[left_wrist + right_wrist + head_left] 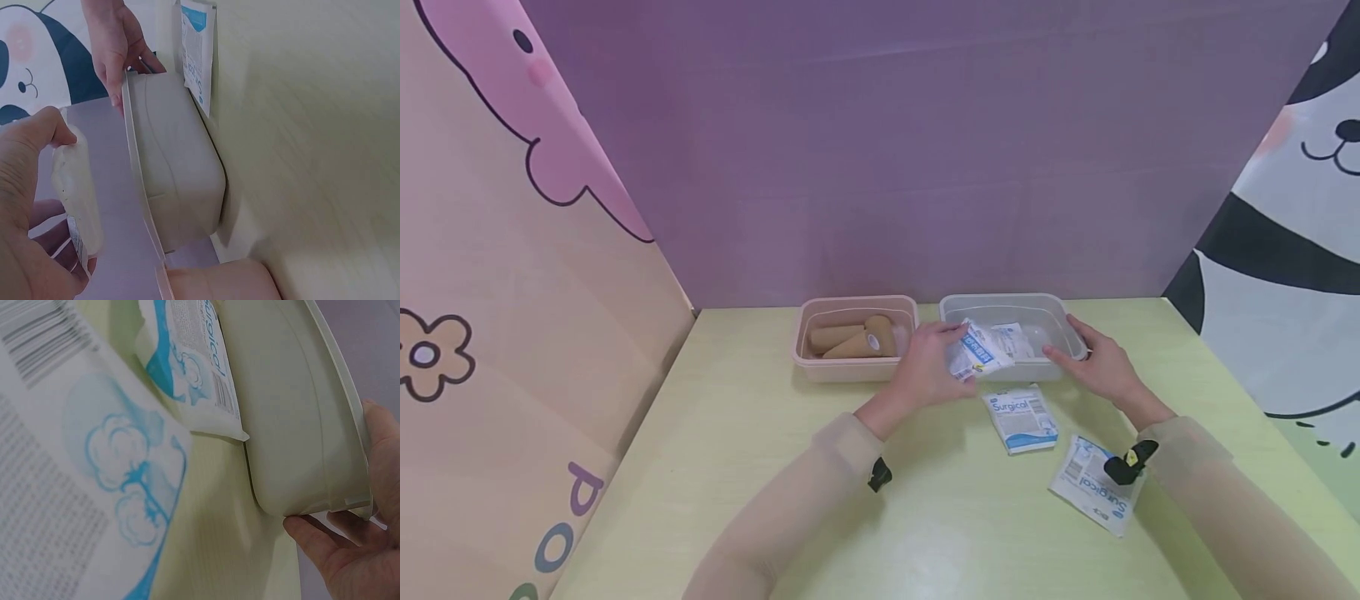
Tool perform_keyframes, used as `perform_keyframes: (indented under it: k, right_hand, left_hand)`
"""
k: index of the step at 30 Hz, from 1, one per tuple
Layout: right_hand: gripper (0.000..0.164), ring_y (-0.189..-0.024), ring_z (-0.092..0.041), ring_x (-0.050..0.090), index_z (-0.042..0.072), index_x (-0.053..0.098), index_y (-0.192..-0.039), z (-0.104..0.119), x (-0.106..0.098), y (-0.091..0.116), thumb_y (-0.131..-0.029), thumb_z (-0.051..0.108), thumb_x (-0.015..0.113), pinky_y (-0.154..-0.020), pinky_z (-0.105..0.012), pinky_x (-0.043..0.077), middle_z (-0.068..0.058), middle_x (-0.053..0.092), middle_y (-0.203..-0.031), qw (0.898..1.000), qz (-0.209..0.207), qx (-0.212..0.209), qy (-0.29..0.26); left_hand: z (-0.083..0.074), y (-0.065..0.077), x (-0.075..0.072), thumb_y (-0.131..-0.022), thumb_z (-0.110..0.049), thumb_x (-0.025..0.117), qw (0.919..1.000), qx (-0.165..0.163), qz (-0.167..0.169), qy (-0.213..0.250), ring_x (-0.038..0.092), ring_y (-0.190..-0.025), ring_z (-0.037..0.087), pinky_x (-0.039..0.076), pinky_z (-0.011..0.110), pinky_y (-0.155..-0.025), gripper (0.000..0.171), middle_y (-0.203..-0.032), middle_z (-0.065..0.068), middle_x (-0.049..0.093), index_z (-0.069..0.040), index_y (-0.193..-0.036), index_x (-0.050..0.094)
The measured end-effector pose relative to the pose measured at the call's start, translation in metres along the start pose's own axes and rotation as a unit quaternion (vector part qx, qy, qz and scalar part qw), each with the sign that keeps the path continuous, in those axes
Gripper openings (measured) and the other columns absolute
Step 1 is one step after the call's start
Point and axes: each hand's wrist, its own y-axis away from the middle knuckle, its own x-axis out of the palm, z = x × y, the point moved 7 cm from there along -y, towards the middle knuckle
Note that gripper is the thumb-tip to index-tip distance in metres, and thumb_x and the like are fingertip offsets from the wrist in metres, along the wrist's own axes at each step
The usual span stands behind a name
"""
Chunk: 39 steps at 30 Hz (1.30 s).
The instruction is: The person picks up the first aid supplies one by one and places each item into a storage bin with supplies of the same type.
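Observation:
My left hand (928, 367) pinches a white and blue packet (979, 352) between thumb and fingers, above the front rim of a white plastic bin (1041, 372). In the left wrist view this packet (80, 187) shows edge-on and looks puffy. Inside the bin lies another small packet (1015, 338). At the bin's right end my right hand (1101, 362) grips it, thumb on the rim and fingers against the outer wall. A packet marked "Surgical" (1022, 421) lies just in front of the bin. Another Surgical packet (1093, 483) lies nearer, partly under the right wrist's camera.
Left of the white bin stands a pink bin (850, 372) holding several brown cone-shaped pieces (850, 342). Both bins stand at the table's back edge, before a purple wall panel (865, 167). Printed side panels flank the pale yellow table (737, 467).

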Motion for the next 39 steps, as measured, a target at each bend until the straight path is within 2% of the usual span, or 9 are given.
perform_keyframes:
  k: [5, 9, 13, 21, 27, 33, 39]
  right_hand:
    - [0.1, -0.148, -0.062, 0.037, 0.003, 0.014, -0.17, -0.001, 0.001, -0.001, -0.103, 0.057, 0.064, -0.115, -0.072, 0.039, -0.037, 0.031, -0.166, 1.0, 0.0, -0.003, -0.004]
    - [0.1, -0.148, -0.062, 0.036, 0.003, 0.014, -0.17, -0.002, 0.0, 0.0, -0.103, 0.057, 0.064, -0.115, -0.073, 0.039, -0.037, 0.03, -0.167, 1.0, -0.001, 0.003, -0.004]
    - [0.1, -0.149, -0.062, 0.035, 0.004, 0.012, -0.17, -0.001, 0.001, 0.001, -0.103, 0.058, 0.063, -0.115, -0.073, 0.038, -0.037, 0.029, -0.167, 1.0, 0.003, 0.011, -0.004]
    - [0.099, -0.148, -0.062, 0.036, 0.004, 0.013, -0.17, 0.001, 0.0, 0.002, -0.103, 0.057, 0.063, -0.115, -0.073, 0.038, -0.038, 0.03, -0.167, 1.0, -0.001, 0.008, -0.003]
    - [0.099, -0.149, -0.062, 0.034, 0.004, 0.012, -0.17, 0.001, 0.001, 0.002, -0.104, 0.057, 0.062, -0.115, -0.074, 0.037, -0.038, 0.029, -0.167, 1.0, 0.001, 0.011, -0.01]
    - [0.1, -0.15, -0.063, 0.032, 0.005, 0.011, -0.171, -0.001, 0.002, 0.002, -0.103, 0.058, 0.062, -0.116, -0.074, 0.036, -0.039, 0.027, -0.167, 1.0, 0.003, 0.019, -0.009]
    - [0.099, -0.15, -0.062, 0.035, 0.004, 0.014, -0.17, 0.001, 0.001, 0.002, -0.103, 0.057, 0.064, -0.116, -0.072, 0.037, -0.038, 0.03, -0.166, 1.0, -0.006, 0.012, -0.011]
  left_hand:
    - [0.005, -0.011, 0.003, -0.077, -0.034, 0.09, 0.9997, -0.02, 0.012, -0.012, 0.062, -0.134, 0.028, 0.052, 0.037, -0.11, 0.08, -0.151, 0.009, 0.065, -0.008, -0.147, 0.063]
    - [0.008, -0.02, 0.007, -0.078, -0.036, 0.089, 0.9991, -0.029, 0.021, -0.025, 0.059, -0.139, 0.028, 0.05, 0.041, -0.115, 0.079, -0.152, 0.007, 0.064, -0.009, -0.148, 0.063]
    - [0.01, -0.03, 0.01, -0.079, -0.037, 0.088, 0.9988, -0.027, 0.021, -0.035, 0.059, -0.14, 0.028, 0.049, 0.042, -0.116, 0.079, -0.152, 0.007, 0.065, -0.009, -0.149, 0.063]
    - [0.011, -0.048, 0.017, -0.081, -0.045, 0.085, 0.9957, -0.019, 0.024, -0.088, 0.061, -0.13, 0.024, 0.051, 0.04, -0.107, 0.079, -0.152, 0.003, 0.065, -0.014, -0.15, 0.062]
    - [0.012, -0.057, 0.023, -0.083, -0.048, 0.082, 0.9912, -0.038, 0.042, -0.119, 0.056, -0.132, 0.022, 0.048, 0.039, -0.102, 0.078, -0.155, -0.002, 0.062, -0.021, -0.153, 0.06]
    - [0.013, -0.064, 0.031, -0.086, -0.047, 0.08, 0.9871, -0.057, 0.059, -0.137, 0.051, -0.139, 0.022, 0.045, 0.039, -0.105, 0.075, -0.161, -0.001, 0.056, -0.025, -0.154, 0.058]
    - [0.012, -0.069, 0.038, -0.088, -0.049, 0.076, 0.9832, -0.06, 0.07, -0.157, 0.05, -0.141, 0.022, 0.044, 0.039, -0.106, 0.071, -0.163, -0.002, 0.054, -0.027, -0.153, 0.059]
